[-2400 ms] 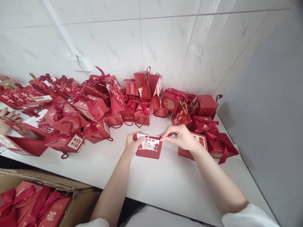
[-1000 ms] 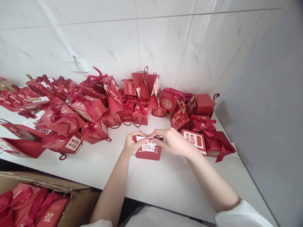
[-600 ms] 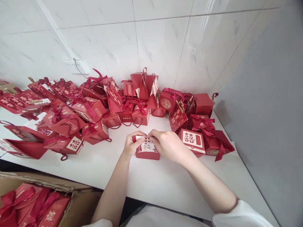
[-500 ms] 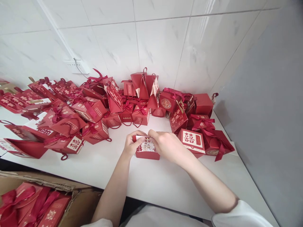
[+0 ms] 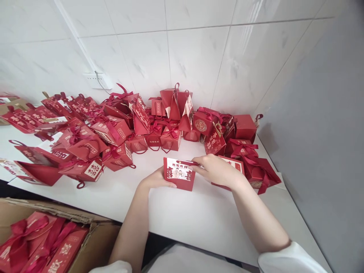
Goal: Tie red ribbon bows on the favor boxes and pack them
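Observation:
A small red gift box (image 5: pixel 182 184), printed with white Chinese characters and a cartoon couple on its front, stands upright at the middle of the white table. My left hand (image 5: pixel 156 179) grips it from the left side, with the thumb along the lower front. At its upper right corner, my right hand (image 5: pixel 214 169) has its fingers closed over the top edge. The far side of the box is hidden, as are some fingertips behind it. Just behind my right hand sits a red box with a cream lid (image 5: pixel 235 163), partly covered by that hand.
Many red gift boxes (image 5: pixel 117 156) with ribbons and cords lie piled across the back and left of the white table (image 5: pixel 182 223). More stand at the right (image 5: pixel 246 127). A cardboard carton (image 5: pixel 104 237) of red boxes is at lower left. Tiled wall (image 5: pixel 196 57) behind.
My left hand has gone from the box's top down to its left side. My right hand has shifted right to the upper right corner. The box front now shows more and looks slightly turned.

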A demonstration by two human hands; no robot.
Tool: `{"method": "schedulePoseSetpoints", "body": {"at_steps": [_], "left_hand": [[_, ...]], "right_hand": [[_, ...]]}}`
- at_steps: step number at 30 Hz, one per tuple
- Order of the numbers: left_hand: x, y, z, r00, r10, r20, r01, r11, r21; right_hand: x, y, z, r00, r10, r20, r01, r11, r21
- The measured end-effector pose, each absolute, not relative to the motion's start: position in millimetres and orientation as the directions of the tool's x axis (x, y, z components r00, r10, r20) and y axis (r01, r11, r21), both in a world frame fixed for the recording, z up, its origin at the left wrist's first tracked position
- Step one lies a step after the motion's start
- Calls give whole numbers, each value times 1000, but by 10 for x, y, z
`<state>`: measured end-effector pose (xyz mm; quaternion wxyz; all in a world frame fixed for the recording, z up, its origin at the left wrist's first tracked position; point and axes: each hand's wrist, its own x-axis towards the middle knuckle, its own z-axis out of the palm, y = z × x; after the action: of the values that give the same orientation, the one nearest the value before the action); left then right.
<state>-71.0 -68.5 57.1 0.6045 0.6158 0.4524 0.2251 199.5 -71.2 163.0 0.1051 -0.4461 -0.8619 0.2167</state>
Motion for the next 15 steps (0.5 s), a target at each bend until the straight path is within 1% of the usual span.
{"method": "schedulePoseSetpoints", "body": {"at_steps": [2, 4, 6, 8, 9, 11, 13, 15], "left_hand": [[-718, -693, 557, 456, 853, -253, 280, 132, 951], [-715, -724, 553, 369, 909, -195, 214, 122, 969], [-697, -794, 566, 208, 975, -81, 28, 77, 997], [-651, -914, 609, 40, 999, -14, -218, 22, 976], [-618, -992, 646, -20, 1000, -16, -324, 9, 946], [-544, -1177, 758, -115, 991, -65, -468, 4, 884], [-491, -1383, 906, -232, 964, -132, -528, -11, 849], [-493, -1597, 1055, -329, 924, -198, -541, -13, 841]], "right_hand": [[2010, -697, 1619, -583, 813, -8, 699, 496, -516], [2042, -677, 1630, -570, 821, 4, 648, 452, -613], [2071, -660, 1655, -530, 848, 23, 546, 362, -756], [2063, -655, 1671, -493, 869, 32, 369, 242, -897], [2040, -659, 1668, -493, 869, 32, 267, 186, -945], [1957, -683, 1635, -534, 844, 47, 86, 109, -990], [1840, -723, 1569, -620, 779, 97, -42, 91, -995], [1706, -778, 1486, -696, 699, 164, -117, 114, -987]]}}
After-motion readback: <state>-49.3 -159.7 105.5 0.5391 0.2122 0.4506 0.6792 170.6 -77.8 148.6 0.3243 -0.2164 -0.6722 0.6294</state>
